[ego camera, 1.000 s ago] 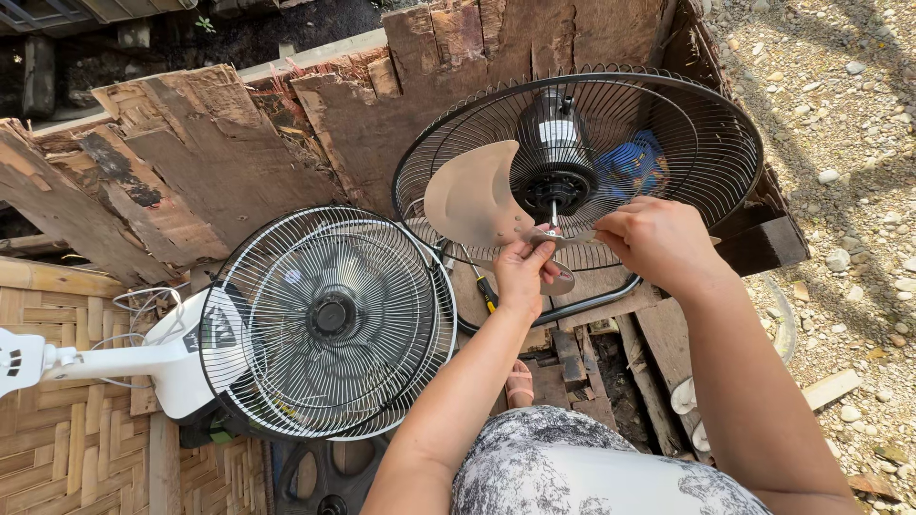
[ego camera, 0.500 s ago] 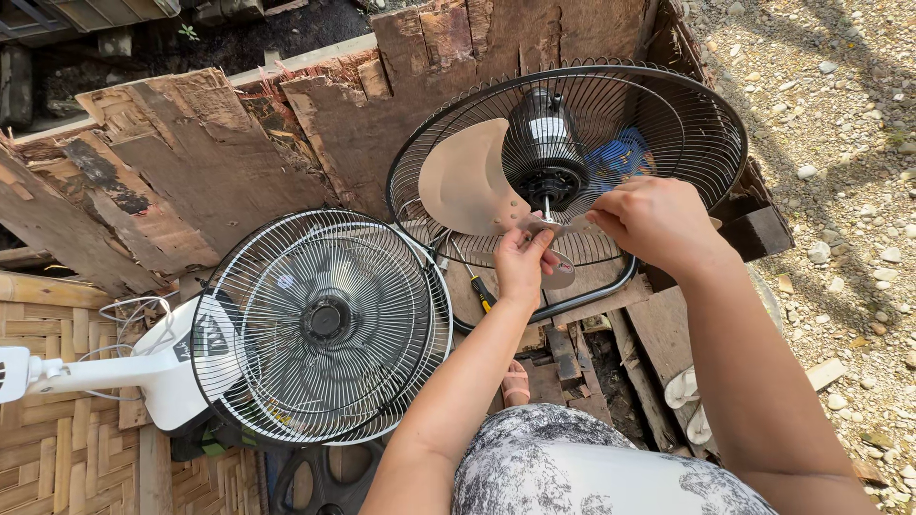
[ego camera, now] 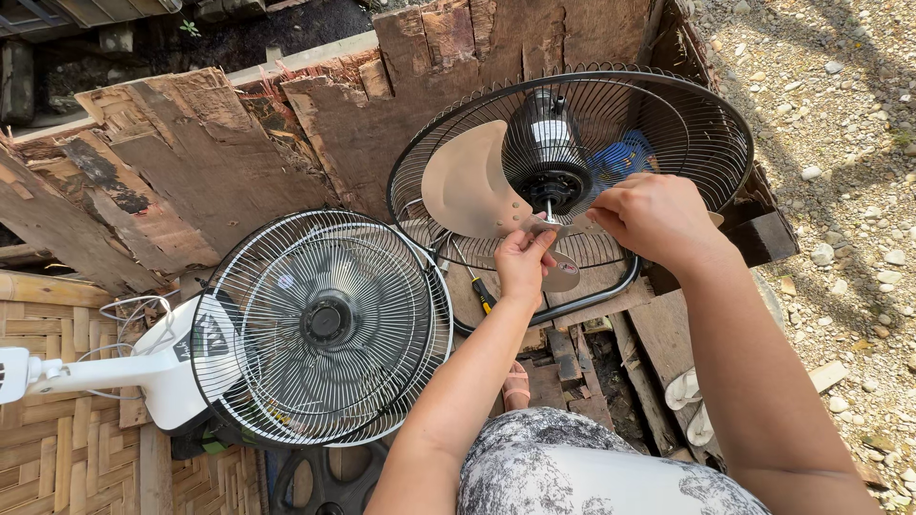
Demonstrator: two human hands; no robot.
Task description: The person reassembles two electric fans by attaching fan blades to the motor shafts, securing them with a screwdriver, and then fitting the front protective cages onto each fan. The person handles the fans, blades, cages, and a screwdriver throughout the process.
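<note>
Against the weathered wooden boards [ego camera: 229, 162], leaning with its open face toward the camera: a black rear fan guard [ego camera: 687, 124], round and wire-ribbed, with the black motor housing [ego camera: 546, 153] at its centre and a thin metal shaft [ego camera: 550, 208] sticking out of it. On that shaft, the tan fan blade [ego camera: 472, 186], one broad paddle spread to the left, another lobe low beside the hub, the rest hidden. Left hand [ego camera: 523, 259] raised from below, fingers closed on the blade's hub right at the shaft. Right hand [ego camera: 654, 217] coming in from the right, fingers curled and pinched toward the same hub; whether touching the blade or the shaft tip, cannot tell. Behind the ribs, something blue [ego camera: 622, 157], too obscured to identify. Just below the guard's rim, lying on the planks near the left wrist, a screwdriver with a yellow and black handle [ego camera: 484, 296]. To the left, well apart from both hands, a second fan [ego camera: 320, 324] with its black wire grille closed, lying on its side, its white body and stand [ego camera: 124, 367] stretched across the woven bamboo flooring [ego camera: 67, 458]. On the right, pale gravel ground [ego camera: 840, 191] in sunlight. At the bottom edge, patterned grey-and-white clothing [ego camera: 592, 477].
</note>
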